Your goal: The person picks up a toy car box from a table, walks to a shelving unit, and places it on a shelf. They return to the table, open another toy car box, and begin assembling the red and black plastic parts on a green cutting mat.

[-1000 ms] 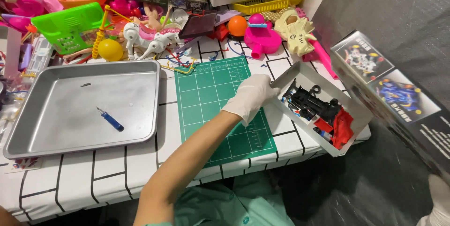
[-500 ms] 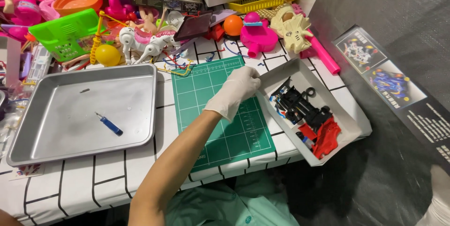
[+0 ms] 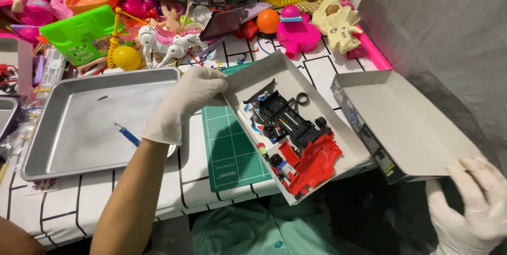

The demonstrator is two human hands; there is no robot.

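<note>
We held the open box tray (image 3: 296, 128) level by its upper-left corner, left hand (image 3: 185, 104) clamped there, over the green cutting mat (image 3: 227, 149) on the tabletop (image 3: 68, 207), while our right hand (image 3: 472, 202) gripped the lid (image 3: 406, 125), keeping the loose car parts (image 3: 298, 138) from sliding out.

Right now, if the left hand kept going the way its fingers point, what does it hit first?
The left hand points right, fingers already on the corner of the open white box. Straight on, it would likely meet the black model-car parts inside first, though depth is hard to judge.
</note>
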